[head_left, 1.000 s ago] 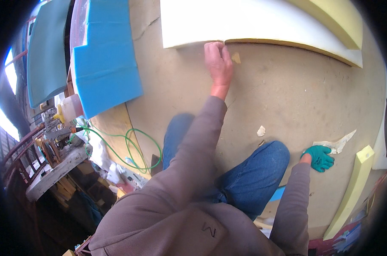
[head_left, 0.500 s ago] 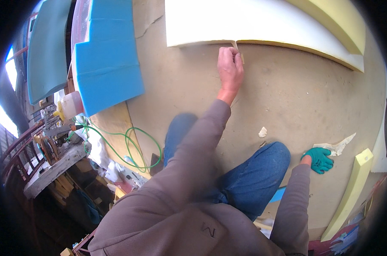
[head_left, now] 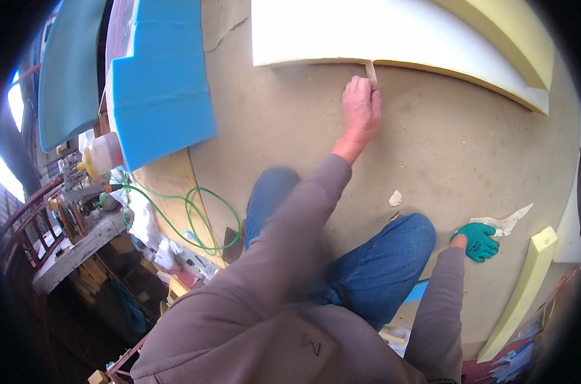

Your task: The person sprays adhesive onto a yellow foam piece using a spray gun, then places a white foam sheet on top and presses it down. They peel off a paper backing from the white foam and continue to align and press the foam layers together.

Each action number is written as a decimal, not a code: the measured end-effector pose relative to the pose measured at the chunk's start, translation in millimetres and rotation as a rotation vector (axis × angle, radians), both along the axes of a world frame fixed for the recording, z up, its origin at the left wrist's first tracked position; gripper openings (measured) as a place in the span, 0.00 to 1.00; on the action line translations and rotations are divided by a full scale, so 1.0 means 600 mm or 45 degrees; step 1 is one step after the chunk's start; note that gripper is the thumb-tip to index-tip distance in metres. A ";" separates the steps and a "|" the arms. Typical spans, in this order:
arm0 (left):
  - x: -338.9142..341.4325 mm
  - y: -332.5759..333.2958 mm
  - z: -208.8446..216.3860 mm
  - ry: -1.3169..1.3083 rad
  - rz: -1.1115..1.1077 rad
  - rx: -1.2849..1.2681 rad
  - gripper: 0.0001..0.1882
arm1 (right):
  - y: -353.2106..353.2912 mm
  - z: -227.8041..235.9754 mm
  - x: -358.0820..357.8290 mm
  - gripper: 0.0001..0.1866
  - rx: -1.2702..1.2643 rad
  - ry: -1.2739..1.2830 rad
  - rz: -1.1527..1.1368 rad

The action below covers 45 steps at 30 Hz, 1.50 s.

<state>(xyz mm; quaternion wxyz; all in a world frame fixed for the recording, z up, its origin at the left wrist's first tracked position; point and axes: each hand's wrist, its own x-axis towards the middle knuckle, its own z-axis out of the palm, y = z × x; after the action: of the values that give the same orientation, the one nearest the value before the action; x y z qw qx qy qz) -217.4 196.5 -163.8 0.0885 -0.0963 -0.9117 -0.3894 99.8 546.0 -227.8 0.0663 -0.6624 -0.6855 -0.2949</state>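
Note:
My bare left hand [head_left: 362, 110] is closed in a pinch on a thin pale strip [head_left: 371, 70] that hangs from the near edge of a large white foam sheet [head_left: 341, 32]. Left of the strip the sheet's edge looks paler; to its right a brownish edge runs on. At the right, my right hand [head_left: 480, 242], in a green glove, lies flat on the tan board [head_left: 290, 128] with its fingers apart. A torn whitish scrap [head_left: 509, 221] lies right beside the glove, partly behind it.
Blue foam [head_left: 162, 96] lies at the left, near a plastic bottle [head_left: 104, 155] and a looped green hose [head_left: 197, 211]. Yellow foam [head_left: 514, 38] curves at the far right; a yellow foam strip [head_left: 517, 294] lies at the right edge. A small scrap [head_left: 395, 198] sits mid-board.
My left hand has moved a little to the right along the white foam's edge, and the point where the strip hangs has shifted right with it. The gloved right hand stays in place.

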 end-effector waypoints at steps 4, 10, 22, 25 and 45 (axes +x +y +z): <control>0.020 -0.029 0.013 0.016 -0.282 -0.262 0.05 | -0.003 0.001 -0.003 0.26 -0.006 0.000 -0.016; 0.020 -0.042 0.049 -0.340 -0.036 0.091 0.05 | 0.002 -0.008 0.003 0.29 -0.062 0.091 -0.038; -0.082 -0.006 0.077 -0.939 0.653 1.439 0.18 | 0.004 -0.035 0.013 0.36 -0.017 0.093 -0.049; -0.092 0.001 0.075 -0.937 0.754 1.448 0.16 | 0.004 -0.033 0.012 0.38 -0.108 0.201 -0.064; -0.082 0.041 0.001 -0.599 0.770 1.946 0.13 | 0.007 -0.020 0.010 0.30 0.028 -0.007 -0.014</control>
<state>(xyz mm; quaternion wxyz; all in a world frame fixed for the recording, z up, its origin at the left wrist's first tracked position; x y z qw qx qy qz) -266.4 220.9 -163.2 0.0376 0.3205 -0.3800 -0.8669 105.6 550.4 -239.6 0.0700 -0.6645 -0.6788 -0.3046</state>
